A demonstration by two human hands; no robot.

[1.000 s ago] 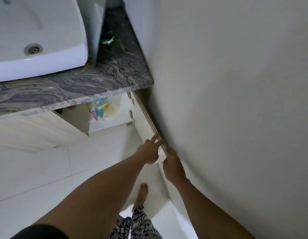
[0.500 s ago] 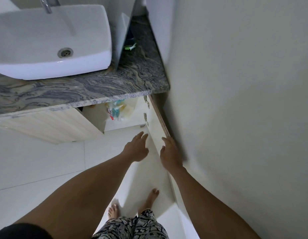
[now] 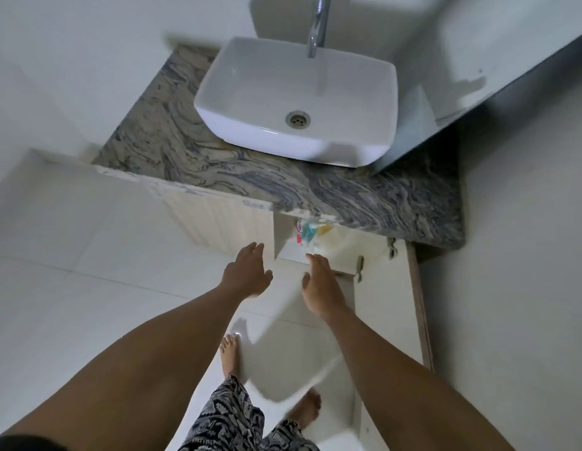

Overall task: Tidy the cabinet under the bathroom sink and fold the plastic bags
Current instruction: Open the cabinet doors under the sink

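Note:
The cabinet under the sink stands with its right door (image 3: 387, 288) swung wide against the wall. Inside the opening lies a bundle of plastic bags (image 3: 311, 234) with red, green and yellow print, partly hidden under the marble counter (image 3: 237, 170). My left hand (image 3: 247, 271) reaches forward with straight fingers, just in front of the cabinet's centre divider, holding nothing. My right hand (image 3: 320, 283) is stretched toward the opening below the bags, fingers straight and empty. The left cabinet door (image 3: 215, 219) is closed.
A white basin (image 3: 299, 102) with a chrome tap (image 3: 317, 24) sits on the counter. A wall runs along the right side behind the open door. My bare feet stand on the white tiled floor (image 3: 71, 304) below.
Both hands have left the open door's edge at the wall and moved left toward the cabinet opening. My view has swung left, so the sink sits centred.

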